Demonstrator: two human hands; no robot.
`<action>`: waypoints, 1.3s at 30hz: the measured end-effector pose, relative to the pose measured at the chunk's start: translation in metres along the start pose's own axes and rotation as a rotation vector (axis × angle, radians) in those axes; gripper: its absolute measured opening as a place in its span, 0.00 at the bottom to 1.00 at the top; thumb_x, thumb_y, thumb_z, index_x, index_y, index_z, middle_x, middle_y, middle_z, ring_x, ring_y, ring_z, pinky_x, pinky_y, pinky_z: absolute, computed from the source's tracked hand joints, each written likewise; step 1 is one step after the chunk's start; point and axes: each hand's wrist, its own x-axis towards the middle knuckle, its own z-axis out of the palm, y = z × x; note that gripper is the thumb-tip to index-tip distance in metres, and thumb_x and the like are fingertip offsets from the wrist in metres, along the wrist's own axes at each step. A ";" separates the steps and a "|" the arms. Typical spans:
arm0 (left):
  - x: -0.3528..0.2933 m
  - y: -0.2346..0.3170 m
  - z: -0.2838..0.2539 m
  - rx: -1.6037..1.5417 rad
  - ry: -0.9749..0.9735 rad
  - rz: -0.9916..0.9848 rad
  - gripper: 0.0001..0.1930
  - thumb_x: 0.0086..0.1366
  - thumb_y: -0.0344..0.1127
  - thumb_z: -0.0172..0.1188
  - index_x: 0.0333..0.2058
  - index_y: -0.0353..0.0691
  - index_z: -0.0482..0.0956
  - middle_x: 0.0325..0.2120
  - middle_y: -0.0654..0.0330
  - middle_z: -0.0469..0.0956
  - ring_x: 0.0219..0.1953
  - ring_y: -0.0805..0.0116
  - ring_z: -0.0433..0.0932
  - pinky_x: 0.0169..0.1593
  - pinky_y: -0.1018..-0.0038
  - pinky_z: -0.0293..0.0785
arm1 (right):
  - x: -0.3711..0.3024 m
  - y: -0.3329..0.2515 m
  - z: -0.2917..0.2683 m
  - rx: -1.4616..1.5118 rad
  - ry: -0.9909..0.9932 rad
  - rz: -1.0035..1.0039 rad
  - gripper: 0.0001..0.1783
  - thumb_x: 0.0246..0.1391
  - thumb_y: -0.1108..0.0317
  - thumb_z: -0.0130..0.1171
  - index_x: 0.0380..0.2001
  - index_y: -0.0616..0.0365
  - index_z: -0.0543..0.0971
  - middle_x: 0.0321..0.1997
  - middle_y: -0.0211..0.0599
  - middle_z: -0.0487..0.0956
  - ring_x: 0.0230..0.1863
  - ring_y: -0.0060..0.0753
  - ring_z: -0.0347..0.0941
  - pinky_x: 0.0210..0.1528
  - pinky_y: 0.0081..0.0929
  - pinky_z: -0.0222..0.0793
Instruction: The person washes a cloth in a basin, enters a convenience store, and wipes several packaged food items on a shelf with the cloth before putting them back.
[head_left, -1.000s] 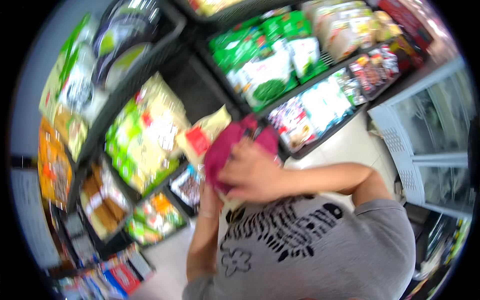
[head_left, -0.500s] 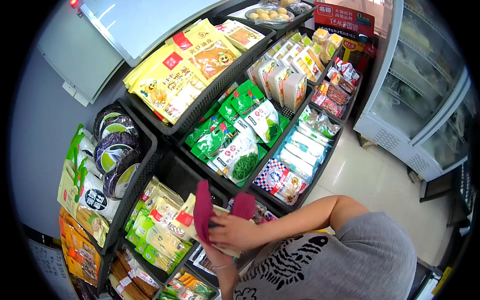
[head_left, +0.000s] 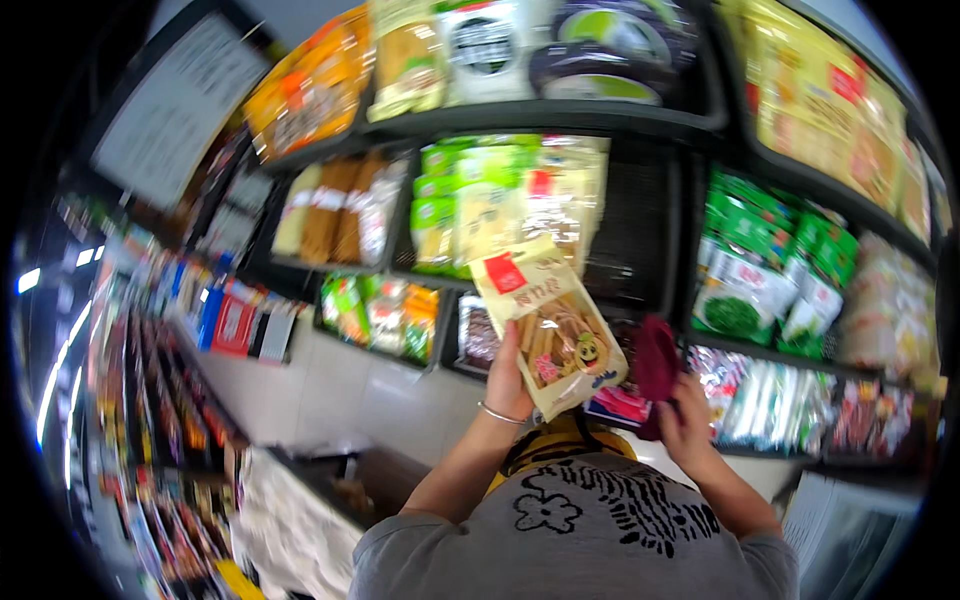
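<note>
Before the near left corner of the bare-bottomed black plastic crate, a pale-yellow flat plastic packet with a clear window tilts in the left hand, its thumb gripping the left edge, other fingers hidden behind; the right hand pinches a limp maroon cloth near the packet's right edge. The one-sided hold could let the packet swing or slip, should the thumb slacken; the dangling cloth could snag on the crate's front edge, if dragged across it.

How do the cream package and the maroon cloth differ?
The cream package is pale and printed; the maroon cloth is dark, with no print showing. The package looks wider than the cloth. The left hand holds the package, the right hand the cloth. Both are held.
</note>
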 end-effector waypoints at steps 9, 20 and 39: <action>-0.051 0.050 -0.066 -0.146 0.083 0.146 0.28 0.66 0.53 0.41 0.56 0.38 0.58 0.52 0.53 0.66 0.52 0.58 0.68 0.55 0.61 0.65 | 0.017 -0.043 0.014 0.238 -0.087 0.082 0.14 0.47 0.79 0.48 0.40 0.66 0.71 0.43 0.48 0.71 0.46 0.46 0.67 0.51 0.33 0.59; -0.088 0.101 -0.117 -0.194 0.109 0.289 0.27 0.66 0.52 0.41 0.56 0.38 0.58 0.51 0.53 0.67 0.52 0.58 0.68 0.55 0.61 0.65 | 0.047 -0.099 0.072 0.321 -0.055 0.025 0.12 0.51 0.76 0.46 0.40 0.66 0.69 0.42 0.48 0.70 0.44 0.43 0.67 0.49 0.30 0.59; -0.100 0.129 -0.199 -0.302 0.326 0.435 0.26 0.66 0.50 0.37 0.56 0.39 0.59 0.54 0.52 0.63 0.55 0.54 0.64 0.57 0.57 0.60 | 0.040 -0.105 0.082 0.333 0.050 0.138 0.12 0.53 0.76 0.46 0.42 0.67 0.69 0.43 0.43 0.70 0.45 0.35 0.66 0.52 0.27 0.57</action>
